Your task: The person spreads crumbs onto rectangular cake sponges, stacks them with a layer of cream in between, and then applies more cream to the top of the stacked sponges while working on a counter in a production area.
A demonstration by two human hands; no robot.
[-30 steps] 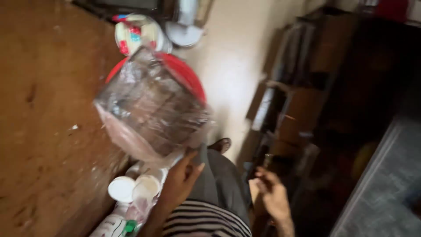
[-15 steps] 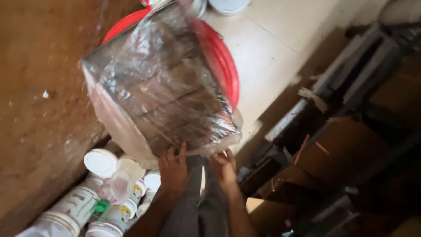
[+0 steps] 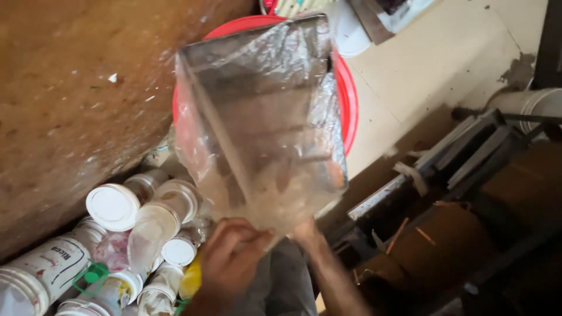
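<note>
- Held up in mid-frame: a clear plastic bag (image 3: pixel 263 123), crinkled and see-through, apparently empty, standing away from the body in front of a red basin (image 3: pixel 345 99) on the pale floor (image 3: pixel 433 64).
- Long axis of the bag running from its lower edge near the hands up and away to its far edge at the top of the view.
- Left hand (image 3: pixel 231 263) directly below the bag's lower edge, fingers curled closed and pinching the plastic there.
- Right hand (image 3: pixel 307 234) just beside it, also at the lower edge, mostly hidden behind the plastic; seemingly gripping, though how far closed cannot be told.
- Both hands touching the bag at the same end; far end free and unsupported.
- Down to the left, a cluster of white-lidded plastic jars (image 3: pixel 134 228) lying beneath a rough brown surface (image 3: pixel 70 99).
- To the right, dark metal frames (image 3: pixel 468 152), well apart from the bag.
</note>
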